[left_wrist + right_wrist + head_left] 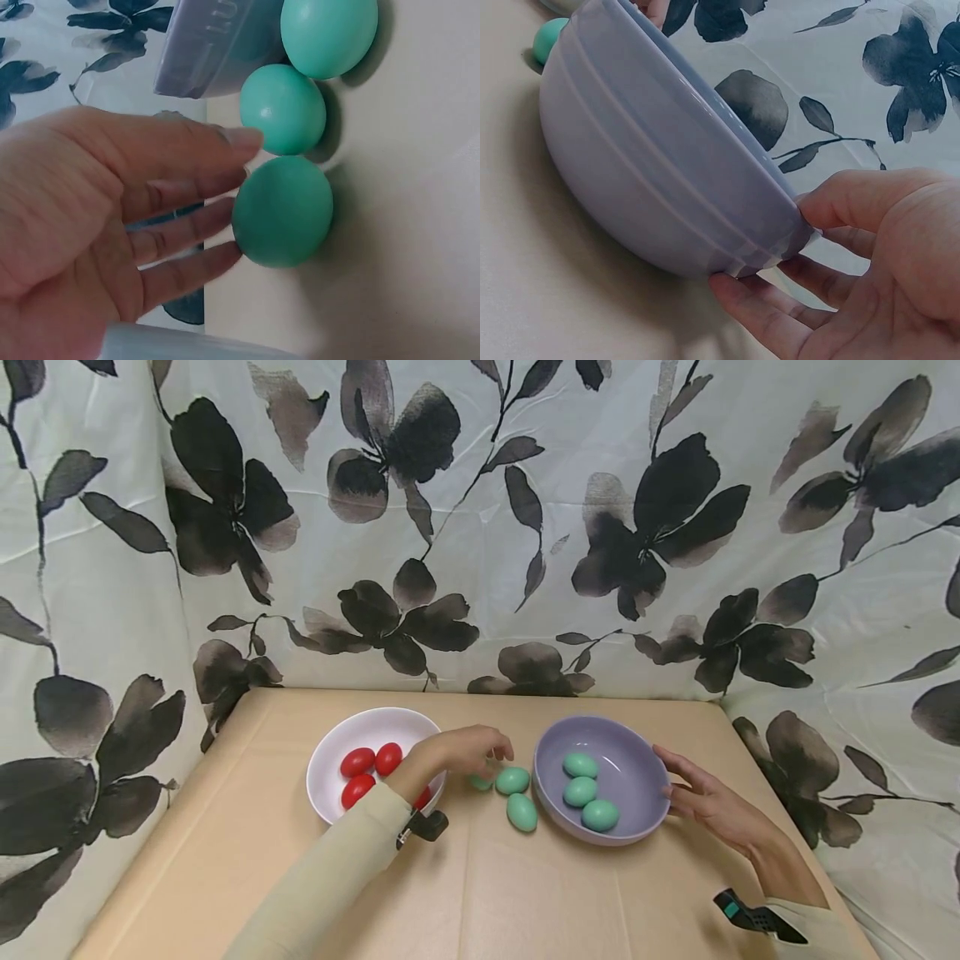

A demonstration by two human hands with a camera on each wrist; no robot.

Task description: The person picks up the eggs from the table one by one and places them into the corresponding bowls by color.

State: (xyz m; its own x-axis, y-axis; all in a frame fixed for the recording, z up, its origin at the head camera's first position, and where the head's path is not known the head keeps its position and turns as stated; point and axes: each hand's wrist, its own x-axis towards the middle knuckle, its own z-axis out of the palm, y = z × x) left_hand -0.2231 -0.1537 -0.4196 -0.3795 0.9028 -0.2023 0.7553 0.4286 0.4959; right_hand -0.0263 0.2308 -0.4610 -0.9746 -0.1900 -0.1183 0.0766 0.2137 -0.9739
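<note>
My left hand (468, 752) reaches across the white bowl (321, 789) to a green egg (283, 214) on the table. Its fingertips are at the egg's edge, and the thumb stands a little apart from it. Two more green eggs (513, 780) lie beside that one, close to the purple bowl (633, 827). Three green eggs (581, 792) sit inside the purple bowl. My right hand (716, 806) holds that bowl by its right side, thumb at the rim (795, 202) and fingers against the outer wall. Red eggs (357, 762) lie in the white bowl, one partly hidden by the left wrist.
Both bowls stand on a tan-covered table (525, 902). A floral cloth (525, 552) hangs behind the table and along its sides. Each wrist carries a dark strapped device (423, 825).
</note>
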